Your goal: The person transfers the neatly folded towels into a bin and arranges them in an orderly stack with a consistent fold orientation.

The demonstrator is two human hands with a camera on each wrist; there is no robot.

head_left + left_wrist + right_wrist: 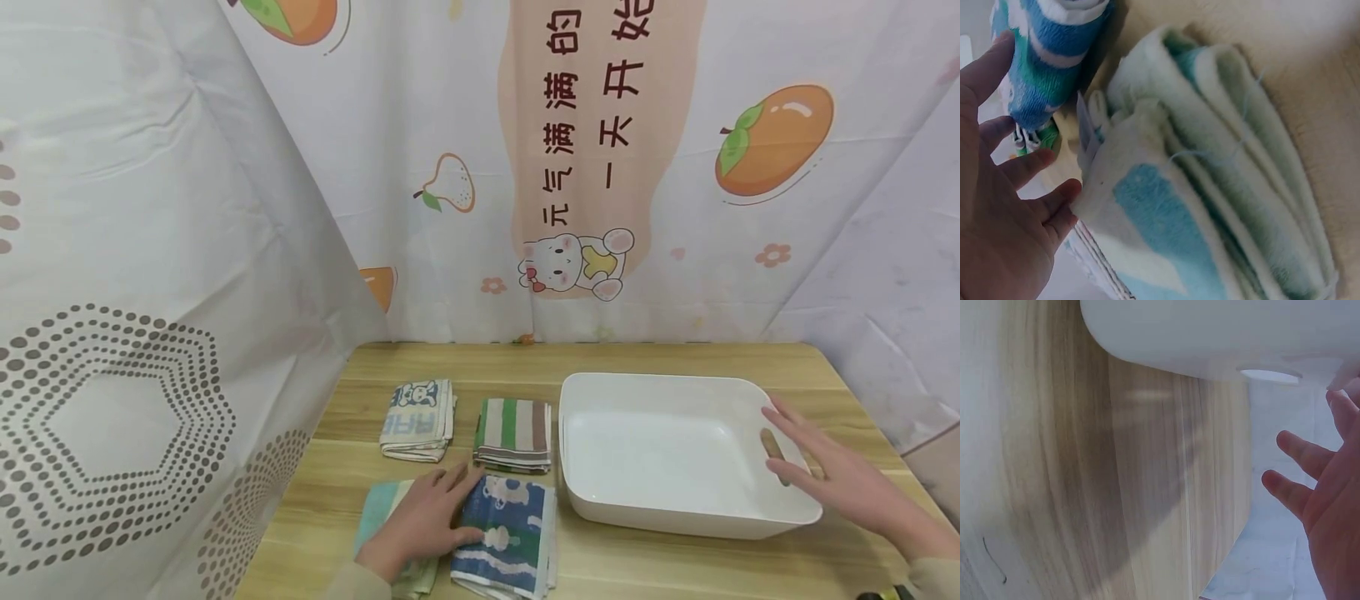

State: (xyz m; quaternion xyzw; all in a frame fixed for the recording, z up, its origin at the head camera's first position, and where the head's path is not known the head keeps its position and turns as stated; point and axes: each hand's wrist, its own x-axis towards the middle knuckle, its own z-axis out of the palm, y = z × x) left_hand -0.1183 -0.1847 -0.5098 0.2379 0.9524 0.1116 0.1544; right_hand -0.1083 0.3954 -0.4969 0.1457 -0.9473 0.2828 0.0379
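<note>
My left hand (427,517), fingers spread, lies over the gap between a folded blue towel (506,525) and a folded teal and pale-green towel (378,504). In the head view its thumb overlaps the blue towel; whether it touches is unclear. The left wrist view shows the pale towel's layered edges (1254,169) beside the fingers. My right hand (843,479) is at the right end of a white plastic bin (675,521), beside its handle slot, fingers extended and not curled round the rim.
Behind those towels lie a folded green-and-brown striped towel (513,433) and a folded cream towel with a blue bear pattern (420,421). All rest on a wooden table (465,362). A printed white curtain (435,275) hangs behind the table and along its left side.
</note>
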